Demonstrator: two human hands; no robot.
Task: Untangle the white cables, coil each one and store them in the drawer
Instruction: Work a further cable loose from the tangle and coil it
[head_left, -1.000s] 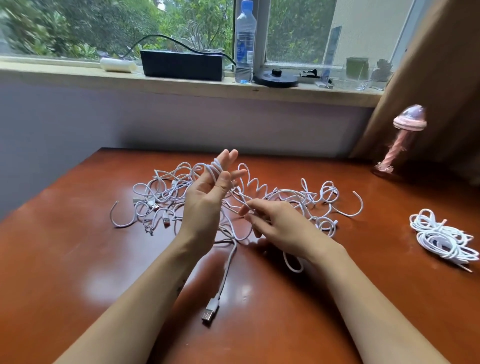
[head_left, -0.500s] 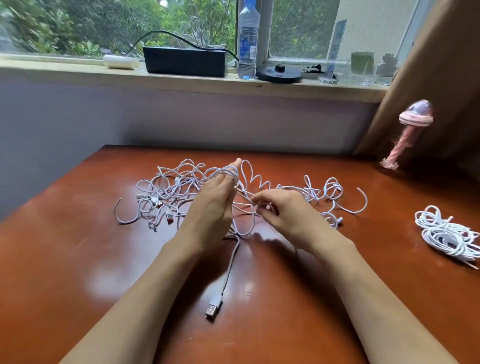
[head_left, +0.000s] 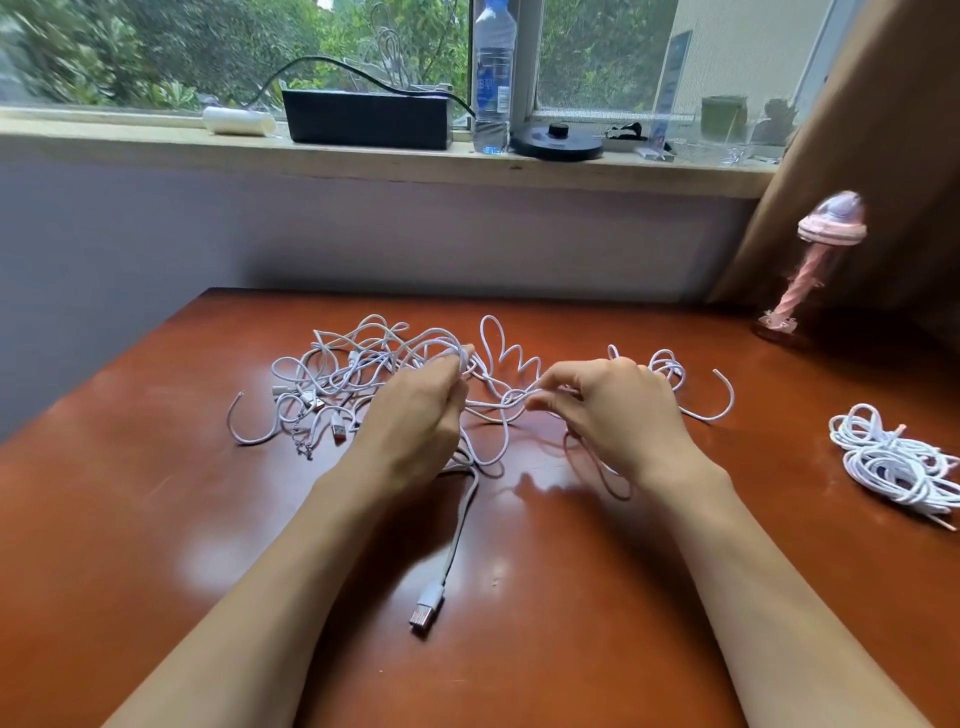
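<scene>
White cables lie tangled at mid-table; my left hand grips their loops, my right hand pinches one strand. A USB plug lies between my forearms. I see a coiled bundle near the right edge; the table shows bare wood at left.

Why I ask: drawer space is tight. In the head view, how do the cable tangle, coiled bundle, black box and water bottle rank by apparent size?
cable tangle
coiled bundle
black box, nearly matching the bundle but farther off, so unsure
water bottle, top cropped
</scene>
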